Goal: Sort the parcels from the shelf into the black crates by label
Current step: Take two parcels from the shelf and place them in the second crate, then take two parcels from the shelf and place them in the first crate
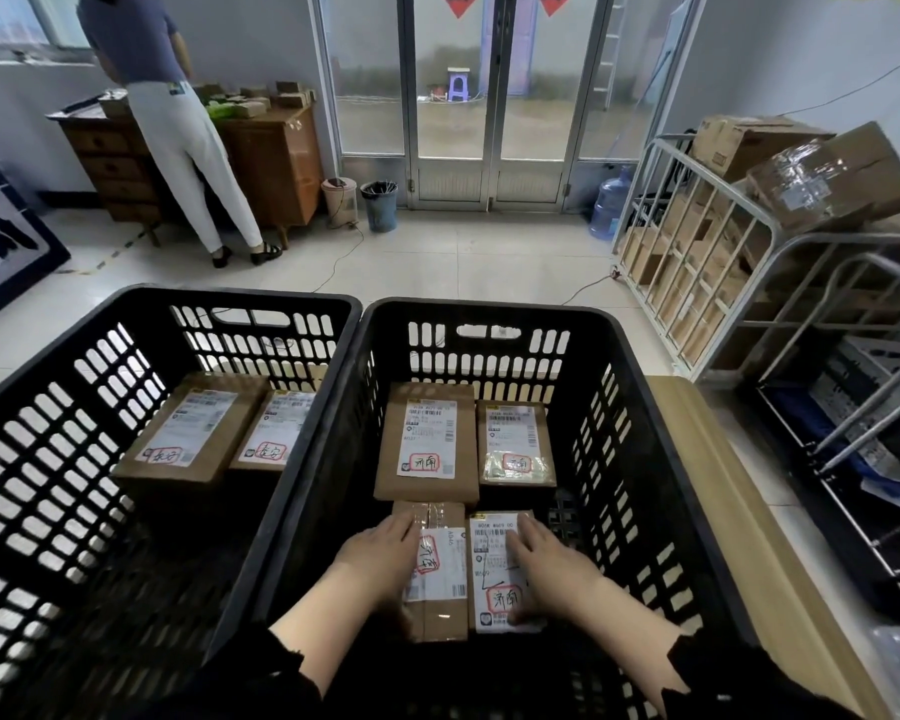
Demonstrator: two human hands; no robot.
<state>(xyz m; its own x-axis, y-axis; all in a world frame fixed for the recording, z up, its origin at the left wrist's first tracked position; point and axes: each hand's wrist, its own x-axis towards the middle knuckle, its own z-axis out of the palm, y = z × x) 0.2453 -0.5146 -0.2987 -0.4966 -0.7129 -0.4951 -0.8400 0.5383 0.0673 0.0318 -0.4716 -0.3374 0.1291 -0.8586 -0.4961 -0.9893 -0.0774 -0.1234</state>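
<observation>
Here, at far left, a person in white trousers (188,163) is standing at a brown wooden dresser (276,158) on the pale tiled floor (437,257). Nearer, the left black slotted plastic crate (100,366) is holding two brown cardboard parcels (193,433). In the right black crate (645,407), my left hand (380,556) is lying flat, fingers together, on a taped brown parcel (437,579); my right hand (552,569) is pressing, fingers spread, on the white-labelled parcel (500,574) just beside it. A grey metal cage shelf (697,283) of boxes is standing rightmost.

Left crate (126,314) cut off at frame edge, small label print unreadable, person (167,122) cropped at top
</observation>
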